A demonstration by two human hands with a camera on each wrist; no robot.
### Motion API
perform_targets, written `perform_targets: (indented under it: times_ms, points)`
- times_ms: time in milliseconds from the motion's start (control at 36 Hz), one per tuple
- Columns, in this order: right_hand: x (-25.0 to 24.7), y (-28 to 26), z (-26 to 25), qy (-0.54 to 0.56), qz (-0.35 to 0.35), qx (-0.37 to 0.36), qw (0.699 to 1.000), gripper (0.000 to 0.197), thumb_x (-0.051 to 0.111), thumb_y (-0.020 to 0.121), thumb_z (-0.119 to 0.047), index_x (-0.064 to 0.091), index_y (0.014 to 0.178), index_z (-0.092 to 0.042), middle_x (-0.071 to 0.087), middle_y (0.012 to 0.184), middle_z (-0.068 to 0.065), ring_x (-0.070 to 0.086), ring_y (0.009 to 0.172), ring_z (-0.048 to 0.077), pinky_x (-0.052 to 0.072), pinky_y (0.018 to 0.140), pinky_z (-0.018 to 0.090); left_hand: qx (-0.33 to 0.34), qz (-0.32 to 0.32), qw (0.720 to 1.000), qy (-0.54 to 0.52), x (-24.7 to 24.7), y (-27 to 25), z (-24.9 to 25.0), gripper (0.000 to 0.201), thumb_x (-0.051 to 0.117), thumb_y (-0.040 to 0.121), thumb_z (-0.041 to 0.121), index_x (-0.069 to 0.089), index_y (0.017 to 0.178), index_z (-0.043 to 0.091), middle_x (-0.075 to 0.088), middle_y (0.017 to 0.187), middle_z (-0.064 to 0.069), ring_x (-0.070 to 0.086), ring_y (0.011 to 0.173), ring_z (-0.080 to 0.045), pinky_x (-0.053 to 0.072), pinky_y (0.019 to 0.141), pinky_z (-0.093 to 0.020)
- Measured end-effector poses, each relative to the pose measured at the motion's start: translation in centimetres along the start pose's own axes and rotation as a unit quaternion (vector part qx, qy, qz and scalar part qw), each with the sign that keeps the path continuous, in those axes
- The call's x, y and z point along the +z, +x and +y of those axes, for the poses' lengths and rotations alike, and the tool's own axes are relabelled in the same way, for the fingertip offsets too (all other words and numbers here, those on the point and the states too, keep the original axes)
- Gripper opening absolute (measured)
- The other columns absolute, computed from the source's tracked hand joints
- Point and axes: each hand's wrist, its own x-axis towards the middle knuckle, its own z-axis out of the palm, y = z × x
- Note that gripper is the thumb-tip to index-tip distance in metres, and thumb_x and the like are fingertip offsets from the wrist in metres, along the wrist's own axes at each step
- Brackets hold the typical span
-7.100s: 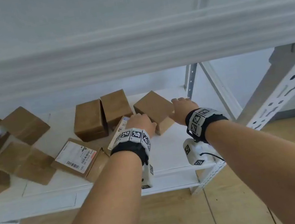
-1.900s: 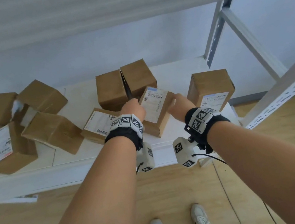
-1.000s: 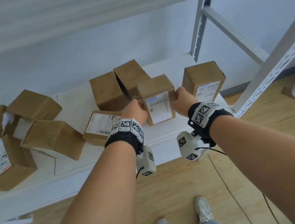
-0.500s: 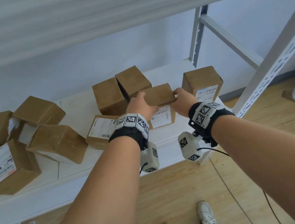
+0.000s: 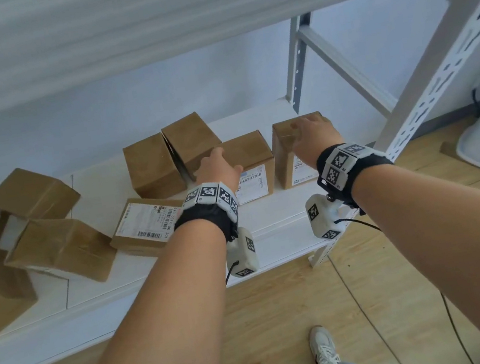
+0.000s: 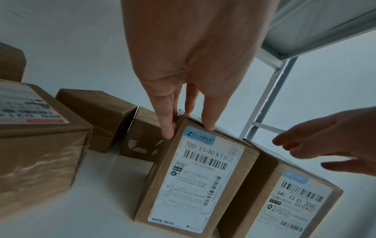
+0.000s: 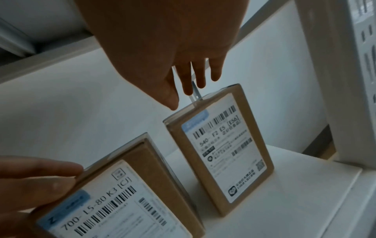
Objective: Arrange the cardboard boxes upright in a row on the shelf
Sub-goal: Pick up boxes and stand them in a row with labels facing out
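left hand [image 6: 195, 69] touching upright box [image 6: 195, 185], right hand [image 7: 162, 40] seemingly hovering

Head view: from above, facing forward and down over both forearms onto the shelf [image 5: 271, 208]. Wrist views: close under each palm, facing far along the fingers. Shared by all three: the two labelled boxes [image 6: 195, 177] at right.
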Motion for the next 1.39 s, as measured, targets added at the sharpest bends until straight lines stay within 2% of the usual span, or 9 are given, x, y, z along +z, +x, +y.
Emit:
perform_targets:
  times_ms: [111,222,528,639,750,861,1083,1222,1389]
  points:
    - [0.3,0.0,0.6,-0.009,-0.029,-0.006,1.0,0.048,0.044,0.086,-0.009,0.054,0.132,-0.017,0.044,0.142,0.006,0.036,0.133,0.027,0.032,0.11,0.04,0.006,0.003,1.0,-0.001,0.5,0.1,0.6,0.06,0.059,0.093,0.03,0.035,0.147,0.018,0.045,0.143,-0.008,0.054,0.121,-0.026,0.045,0.088,-0.031]
    - [0.7,0.0,0.9,-0.004,-0.008,-0.01,1.0,0.047,0.043,0.085,-0.01,0.056,0.129,-0.02,0.048,0.136,0.003,0.039,0.129,0.026,0.035,0.105,0.04,0.023,-0.001,1.0,-0.001,1.1,-0.1,1.4,0.059,0.06,0.093,0.031,0.036,0.146,0.019,0.044,0.144,-0.007,0.051,0.125,-0.025,0.043,0.095,-0.033]
    - [0.1,0.5,0.2,-0.04,-0.005,-0.001,0.999,0.041,0.045,0.078,-0.011,0.061,0.115,-0.019,0.051,0.127,0.008,0.042,0.122,0.028,0.038,0.1,0.04,0.056,-0.002,0.995,0.081,1.1,-0.6,1.6,0.058,0.051,0.096,0.039,0.033,0.146,0.016,0.042,0.141,-0.009,0.054,0.119,-0.027,0.043,0.082,-0.032]
    - [-0.1,0.9,-0.8,-0.035,0.003,-0.014,0.999,0.046,0.045,0.081,-0.017,0.055,0.127,-0.018,0.05,0.132,0.008,0.039,0.126,0.028,0.036,0.105,0.042,0.076,0.006,0.99,0.119,0.5,-0.9,1.3,0.053,0.047,0.098,0.037,0.036,0.144,0.014,0.04,0.142,-0.008,0.057,0.114,-0.025,0.046,0.084,-0.033]
    - [-0.5,1.5,-2.4,-0.043,0.009,-0.051,0.998,0.04,0.044,0.09,-0.017,0.054,0.129,-0.018,0.051,0.134,0.007,0.043,0.123,0.027,0.036,0.097,0.038,0.075,0.027,0.987,0.143,-0.4,-0.8,0.7,0.047,0.046,0.098,0.034,0.041,0.141,0.015,0.044,0.139,-0.006,0.055,0.115,-0.024,0.049,0.09,-0.037]
    - [-0.1,1.9,-4.4,-0.016,-0.013,-0.094,0.995,0.05,0.051,0.086,-0.013,0.05,0.135,-0.019,0.047,0.139,0.004,0.039,0.128,0.025,0.039,0.101,0.038,0.061,0.038,0.975,0.208,-1.6,-0.6,-0.7,0.042,0.044,0.098,0.027,0.043,0.138,0.013,0.045,0.137,-0.008,0.051,0.119,-0.026,0.048,0.091,-0.038]
    - [2.8,1.6,-9.3,0.004,-0.054,-0.132,0.99,0.054,0.045,0.084,-0.005,0.048,0.136,-0.019,0.043,0.142,0.004,0.037,0.13,0.024,0.038,0.105,0.041,0.028,0.046,0.958,0.281,-3.4,-0.2,-6.4,0.038,0.048,0.094,0.025,0.049,0.129,0.011,0.049,0.13,-0.012,0.047,0.12,-0.03,0.04,0.1,-0.039]
    - [5.0,1.3,-12.3,0.009,-0.053,-0.123,0.991,0.054,0.046,0.083,-0.006,0.048,0.136,-0.017,0.044,0.139,0.006,0.037,0.129,0.025,0.039,0.104,0.039,0.037,-0.014,0.953,0.301,-4.0,0.8,-10.2,0.049,0.055,0.089,0.036,0.046,0.131,0.014,0.047,0.131,-0.011,0.046,0.121,-0.029,0.041,0.101,-0.041]
    - [7.3,0.8,-15.5,-0.002,-0.04,-0.088,0.995,0.051,0.046,0.083,-0.005,0.05,0.133,-0.014,0.045,0.137,0.008,0.037,0.127,0.027,0.036,0.103,0.038,0.09,-0.012,0.952,0.292,-5.1,2.1,-13.0,0.054,0.048,0.092,0.045,0.043,0.136,0.013,0.044,0.139,-0.011,0.041,0.128,-0.029,0.036,0.106,-0.043]
